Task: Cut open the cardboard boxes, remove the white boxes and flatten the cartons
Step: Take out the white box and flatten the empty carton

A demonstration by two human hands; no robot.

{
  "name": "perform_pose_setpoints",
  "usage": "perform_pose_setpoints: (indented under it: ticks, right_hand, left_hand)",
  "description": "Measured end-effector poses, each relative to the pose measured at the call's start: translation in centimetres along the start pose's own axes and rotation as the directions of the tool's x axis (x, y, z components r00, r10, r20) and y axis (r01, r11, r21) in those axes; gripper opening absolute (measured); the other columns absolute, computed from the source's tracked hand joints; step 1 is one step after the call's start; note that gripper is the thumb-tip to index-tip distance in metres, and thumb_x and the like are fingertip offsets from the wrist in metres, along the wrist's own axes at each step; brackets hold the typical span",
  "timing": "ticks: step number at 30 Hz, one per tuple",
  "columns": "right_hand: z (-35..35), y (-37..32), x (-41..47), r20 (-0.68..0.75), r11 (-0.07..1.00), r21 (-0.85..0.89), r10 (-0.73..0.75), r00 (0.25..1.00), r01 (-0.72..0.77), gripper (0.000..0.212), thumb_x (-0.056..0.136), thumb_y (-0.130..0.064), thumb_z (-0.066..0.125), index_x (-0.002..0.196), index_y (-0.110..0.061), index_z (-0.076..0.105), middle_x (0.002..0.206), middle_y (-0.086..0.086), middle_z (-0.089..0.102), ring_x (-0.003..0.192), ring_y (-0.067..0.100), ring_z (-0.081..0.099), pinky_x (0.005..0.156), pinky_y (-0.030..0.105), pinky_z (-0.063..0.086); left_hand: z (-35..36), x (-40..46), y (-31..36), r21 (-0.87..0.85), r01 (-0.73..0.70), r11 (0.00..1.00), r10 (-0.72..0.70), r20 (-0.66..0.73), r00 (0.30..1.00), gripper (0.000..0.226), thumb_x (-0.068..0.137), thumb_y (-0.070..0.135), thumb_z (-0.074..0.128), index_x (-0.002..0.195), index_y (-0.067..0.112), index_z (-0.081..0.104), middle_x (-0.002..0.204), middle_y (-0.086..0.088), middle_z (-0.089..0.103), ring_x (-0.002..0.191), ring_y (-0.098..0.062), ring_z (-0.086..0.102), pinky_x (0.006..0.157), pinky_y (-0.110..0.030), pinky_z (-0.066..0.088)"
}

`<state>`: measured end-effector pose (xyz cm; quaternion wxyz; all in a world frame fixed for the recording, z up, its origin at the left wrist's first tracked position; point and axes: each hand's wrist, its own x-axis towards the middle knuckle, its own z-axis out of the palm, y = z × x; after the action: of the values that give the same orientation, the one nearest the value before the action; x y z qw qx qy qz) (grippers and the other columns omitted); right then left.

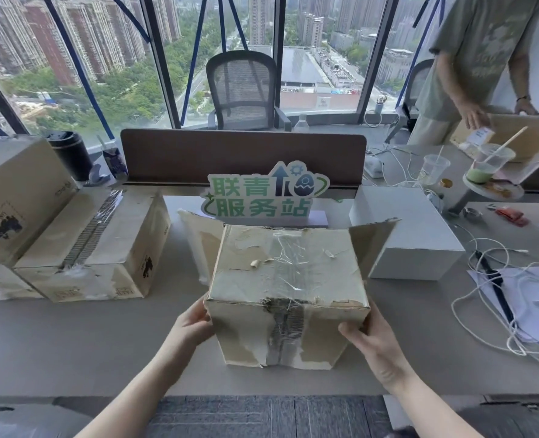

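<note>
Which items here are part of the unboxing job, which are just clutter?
Job: held carton, gripped by left hand and right hand; sealed cartons; white box.
Clutter: sign, cups, cable, chair.

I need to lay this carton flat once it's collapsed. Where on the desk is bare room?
Bare desk runs along the near edge, left of the held carton and in front of the taped cartons. Right side is crowded: white box, white cable, papers.

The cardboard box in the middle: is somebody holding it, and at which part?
Yes. The left hand and right hand grip the cardboard box by its two near corners.
</note>
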<state>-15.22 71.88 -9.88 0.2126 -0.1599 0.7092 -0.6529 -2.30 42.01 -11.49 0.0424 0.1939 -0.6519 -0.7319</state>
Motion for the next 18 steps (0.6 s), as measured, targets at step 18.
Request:
perform_pose_setpoints:
  ticks: [18]
  right_hand:
    - [2.0, -2.8, 7.6, -0.210, 0.919, -0.389, -0.014, 0.978, -0.070, 0.033, 0.097, -0.043, 0.055, 0.130, -0.040, 0.057, 0.104, -0.026, 0.069, 0.105, 0.000, 0.062, 0.086, 0.025, 0.046]
  left_hand:
    - [-0.5, 6.2, 8.5, 0.751, 0.087, 0.654, 0.193, -0.277, 0.941, 0.043, 0.096, 0.053, 0.047, 0.072, 0.021, 0.064, 0.058, 0.003, 0.062, 0.044, -0.012, 0.063, 0.054, -0.027, 0.045]
